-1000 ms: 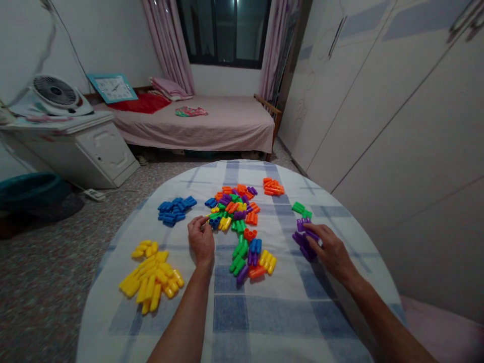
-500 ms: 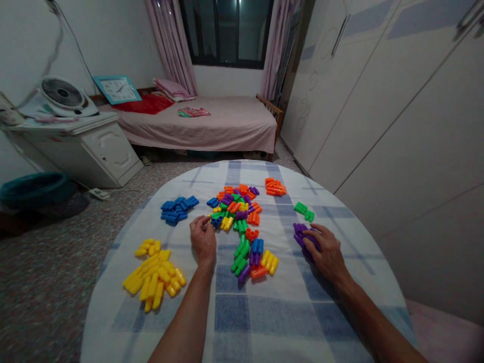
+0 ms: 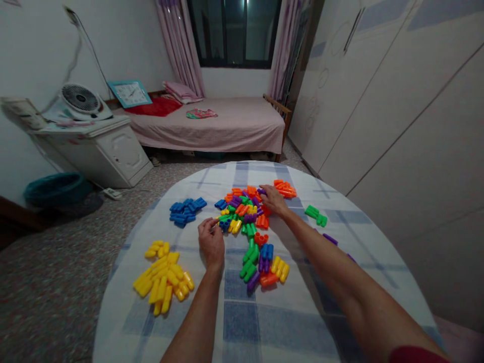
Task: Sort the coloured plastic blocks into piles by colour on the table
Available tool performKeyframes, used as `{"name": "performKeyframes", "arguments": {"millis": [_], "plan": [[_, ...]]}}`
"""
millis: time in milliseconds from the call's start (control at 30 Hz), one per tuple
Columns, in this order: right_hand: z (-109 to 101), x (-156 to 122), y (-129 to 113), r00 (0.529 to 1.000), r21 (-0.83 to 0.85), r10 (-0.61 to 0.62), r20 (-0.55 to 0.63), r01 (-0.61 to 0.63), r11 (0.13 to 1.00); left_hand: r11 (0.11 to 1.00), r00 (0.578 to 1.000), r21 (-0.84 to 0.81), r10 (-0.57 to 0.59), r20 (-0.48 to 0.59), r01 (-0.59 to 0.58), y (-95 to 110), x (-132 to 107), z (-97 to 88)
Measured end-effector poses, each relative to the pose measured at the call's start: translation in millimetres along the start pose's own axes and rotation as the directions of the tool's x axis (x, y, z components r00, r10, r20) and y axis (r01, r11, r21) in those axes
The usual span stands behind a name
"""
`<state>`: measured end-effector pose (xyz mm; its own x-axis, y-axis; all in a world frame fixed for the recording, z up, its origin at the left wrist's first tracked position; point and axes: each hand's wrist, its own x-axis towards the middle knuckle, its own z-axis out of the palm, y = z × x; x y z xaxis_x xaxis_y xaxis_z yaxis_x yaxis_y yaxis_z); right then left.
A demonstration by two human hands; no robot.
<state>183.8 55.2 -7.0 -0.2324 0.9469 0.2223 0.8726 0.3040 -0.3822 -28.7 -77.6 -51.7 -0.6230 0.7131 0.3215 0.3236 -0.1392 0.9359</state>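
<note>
On the cloth-covered table a mixed pile of plastic building blocks (image 3: 242,209) lies in several colours. My right hand (image 3: 274,200) reaches over its far right side, fingertips closed on a purple block (image 3: 261,191). My left hand (image 3: 212,243) rests at the pile's left edge, close to a dark blue block (image 3: 224,226); its fingers are curled, and what they hold, if anything, is hidden. Purple blocks (image 3: 330,239) lie on the right, partly covered by my right forearm. A tail of green blocks (image 3: 249,254) and other colours runs toward me.
Sorted groups surround the pile: yellow blocks (image 3: 164,275) at the near left, blue blocks (image 3: 186,210) at the left, orange blocks (image 3: 285,188) at the far right, green blocks (image 3: 316,215) at the right. Beyond the round table (image 3: 242,348) stands a bed (image 3: 234,121).
My right hand has left the purple group and moved left and away from me to the mixed pile. My left hand stays beside the pile. The view has turned slightly left.
</note>
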Motion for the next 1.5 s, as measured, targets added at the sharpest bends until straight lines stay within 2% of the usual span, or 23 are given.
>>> {"name": "performKeyframes", "arguments": {"millis": [133, 200, 400, 533, 600, 667, 733, 867, 967, 1067, 1200, 1333, 1433, 1500], "plan": [[5.6, 12.2, 0.3, 0.996, -0.039, 0.049, 0.074, -0.046, 0.998, 1.0, 1.0, 0.005, -0.008, 0.01, 0.008, 1.1, -0.4, -0.4], [3.9, 10.6, -0.3, 0.994, -0.052, 0.087, 0.068, -0.083, 0.995, 1.0, 1.0, 0.014, -0.013, 0.014, 0.013, 1.9, -0.4, -0.6], [2.0, -4.9, 5.9, 0.978, -0.05, 0.199, -0.055, -0.202, 0.978, 1.0, 0.999, 0.011, -0.025, 0.023, 0.024, 3.7, -0.9, -0.9], [0.5, -13.4, 10.0, 0.975, 0.001, 0.151, -0.165, -0.153, 0.988, 1.0, 1.0, 0.006, -0.021, 0.021, 0.021, 3.9, -0.8, -0.7], [-4.2, -14.0, 4.9, 0.977, 0.021, 0.119, -0.179, -0.117, 0.993, 1.0, 0.999, 0.012, -0.026, 0.019, 0.026, 3.5, -0.6, -0.6], [-9.7, -11.9, -4.8, 0.988, 0.022, 0.083, -0.134, -0.081, 0.996, 0.999, 0.999, 0.018, -0.028, 0.026, 0.028, 3.2, -0.3, -0.6], [-13.1, -8.3, -16.2, 0.998, 0.012, 0.055, -0.04, -0.055, 0.998, 0.999, 0.999, 0.026, -0.025, 0.029, 0.024, 2.9, -0.3, -0.8], [-9.8, -2.1, -32.6, 0.989, -0.029, 0.102, 0.111, -0.099, 0.995, 0.999, 0.999, 0.038, -0.021, 0.026, 0.02, 2.8, -0.5, -0.9], [-6.3, -2.1, -36.6, 0.984, -0.043, 0.137, 0.117, -0.133, 0.99, 0.999, 1.0, 0.031, -0.017, 0.022, 0.016, 2.8, -0.7, -0.7], [-14.9, -10.8, -33.1, 0.981, -0.03, 0.185, 0.053, -0.184, 0.983, 1.0, 1.0, 0.024, -0.009, 0.019, 0.008, 2.9, -0.5, -0.3], [-51.4, -49.2, -6.7, 0.963, 0.146, 0.26, -0.077, -0.247, 0.958, 1.0, 1.0, 0.016, -0.022, 0.008, 0.022, 3.9, -0.3, 0.4], [-96.9, -112.7, 50.0, 0.927, 0.174, 0.321, -0.193, -0.289, 0.941, 1.0, 1.0, 0.009, -0.018, 0.009, 0.018, 4.7, -0.6, 0.7], [-117.5, -157.6, 97.3, 0.858, 0.108, 0.431, -0.279, -0.418, 0.902, 1.0, 1.0, 0.02, -0.013, 0.015, 0.013, 4.7, -0.8, 0.5], [-119.5, -180.9, 122.0, 0.814, 0.09, 0.505, -0.288, -0.503, 0.86, 1.0, 1.0, 0.02, -0.01, 0.02, 0.009, 4.4, -0.8, 0.3]]}}
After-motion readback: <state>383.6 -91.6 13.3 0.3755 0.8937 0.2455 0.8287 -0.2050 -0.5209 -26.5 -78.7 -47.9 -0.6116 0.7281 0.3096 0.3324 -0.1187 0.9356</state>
